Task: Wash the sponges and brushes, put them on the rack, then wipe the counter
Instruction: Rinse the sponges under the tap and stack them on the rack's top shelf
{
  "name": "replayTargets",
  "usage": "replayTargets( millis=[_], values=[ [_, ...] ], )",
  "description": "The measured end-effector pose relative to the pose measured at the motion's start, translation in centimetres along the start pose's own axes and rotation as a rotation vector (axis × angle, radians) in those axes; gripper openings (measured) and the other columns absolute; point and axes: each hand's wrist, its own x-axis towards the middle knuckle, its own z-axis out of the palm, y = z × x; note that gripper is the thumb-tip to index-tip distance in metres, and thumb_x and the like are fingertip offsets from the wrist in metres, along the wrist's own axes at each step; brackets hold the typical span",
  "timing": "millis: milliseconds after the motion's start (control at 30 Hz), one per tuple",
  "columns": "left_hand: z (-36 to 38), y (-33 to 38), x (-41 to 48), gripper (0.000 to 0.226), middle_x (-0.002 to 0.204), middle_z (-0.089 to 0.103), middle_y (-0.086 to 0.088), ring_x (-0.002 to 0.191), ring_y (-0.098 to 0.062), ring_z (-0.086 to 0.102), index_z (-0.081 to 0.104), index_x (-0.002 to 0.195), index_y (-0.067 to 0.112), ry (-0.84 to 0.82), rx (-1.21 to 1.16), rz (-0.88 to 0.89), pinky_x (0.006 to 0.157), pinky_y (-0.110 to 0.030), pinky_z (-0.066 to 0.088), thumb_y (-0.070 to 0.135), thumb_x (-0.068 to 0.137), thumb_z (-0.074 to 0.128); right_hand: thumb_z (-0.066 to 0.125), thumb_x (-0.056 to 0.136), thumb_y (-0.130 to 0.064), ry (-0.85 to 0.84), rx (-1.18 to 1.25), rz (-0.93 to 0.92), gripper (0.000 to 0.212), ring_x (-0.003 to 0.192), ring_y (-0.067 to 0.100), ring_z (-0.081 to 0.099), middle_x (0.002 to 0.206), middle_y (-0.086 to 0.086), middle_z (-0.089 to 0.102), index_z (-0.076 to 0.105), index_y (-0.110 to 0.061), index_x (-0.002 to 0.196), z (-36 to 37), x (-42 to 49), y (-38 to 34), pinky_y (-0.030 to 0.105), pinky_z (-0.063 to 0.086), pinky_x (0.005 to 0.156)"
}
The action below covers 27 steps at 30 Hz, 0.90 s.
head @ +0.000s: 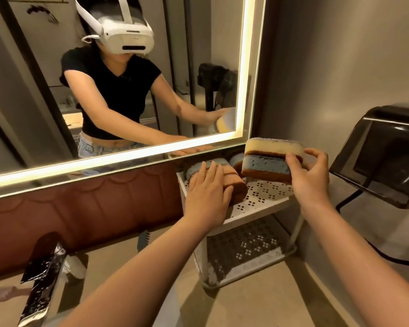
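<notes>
Worktop [257, 308] space is being occupied, below both grips, by a white two-tier rack [267, 193] set into the corner. On its upper shelf, a stack of two sponges, a yellow sponge [273, 146] over a blue sponge [265, 165], is being pinched at its right end by the right grip [309, 175], with the thumb on the near face and the fingers curled round the far side. The stack's long axis is being held roughly level and is running leftward from that grip, along the back of the shelf. Bare perforated shelf is lying just below and nearer than the stack. Whether its underside is touching the shelf cannot be told. Left of the stack, a bundle of sponges [236, 185] lying on the shelf is being pressed by the left grip [207, 192], its fingers straight and flat, enclosing nothing. The setting-down is judged to be falling to the right grip, since the stack is being carried there.
</notes>
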Motion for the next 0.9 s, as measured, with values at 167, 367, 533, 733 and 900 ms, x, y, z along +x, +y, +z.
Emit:
replayTargets(
  millis=[167, 367, 533, 733, 900],
  values=[
    [0.5, 0.1, 0.0, 0.057, 0.159, 0.009, -0.003, 0.146, -0.021, 0.000, 0.011, 0.149, 0.017, 0.020, -0.012, -0.016, 0.118, -0.034, 0.003, 0.041, 0.099, 0.026, 0.058, 0.090, -0.028, -0.070, -0.189, -0.062, 0.039, 0.095, 0.015, 0.051, 0.111, 0.004, 0.050, 0.045, -0.012, 0.124, -0.6, 1.9, 0.8, 0.016, 0.043, 0.062],
    [0.3, 0.1, 0.1, 0.057, 0.159, 0.009, -0.003, 0.146, -0.020, 0.001, 0.011, 0.150, 0.016, 0.032, -0.028, -0.016, 0.118, -0.033, 0.002, 0.040, 0.100, 0.025, 0.059, 0.087, -0.039, -0.243, -0.390, 0.027, 0.039, 0.104, 0.029, 0.058, 0.113, 0.010, 0.057, 0.052, -0.014, 0.116, -0.8, 4.0, 1.1, 0.047, 0.053, 0.086],
    [0.2, 0.1, -0.1, 0.058, 0.159, 0.009, -0.002, 0.146, -0.019, 0.001, 0.011, 0.150, 0.016, 0.041, -0.028, -0.012, 0.117, -0.031, 0.002, 0.040, 0.099, 0.025, 0.057, 0.090, -0.035, -0.349, -0.380, 0.149, 0.031, 0.094, 0.026, 0.057, 0.107, 0.011, 0.054, 0.051, -0.014, 0.111, -0.3, 5.0, 0.9, 0.034, 0.055, 0.060],
    [0.3, 0.1, -0.1, 0.058, 0.159, 0.009, -0.002, 0.146, -0.019, 0.001, 0.010, 0.150, 0.016, 0.042, -0.033, -0.014, 0.118, -0.031, 0.003, 0.041, 0.099, 0.024, 0.053, 0.093, -0.033, -0.432, -0.378, 0.263, 0.034, 0.096, 0.025, 0.052, 0.108, 0.013, 0.054, 0.056, -0.005, 0.113, 1.4, 6.2, 1.5, 0.029, 0.051, 0.058],
    [0.3, 0.2, -0.1, 0.058, 0.159, 0.009, -0.002, 0.146, -0.020, 0.000, 0.009, 0.150, 0.016, 0.041, -0.031, -0.017, 0.118, -0.031, 0.002, 0.041, 0.099, 0.024, 0.054, 0.092, -0.035, -0.413, -0.406, 0.284, 0.041, 0.097, 0.025, 0.053, 0.109, 0.012, 0.055, 0.055, -0.001, 0.116, 2.4, 7.0, 2.6, 0.027, 0.047, 0.055]
  ],
)
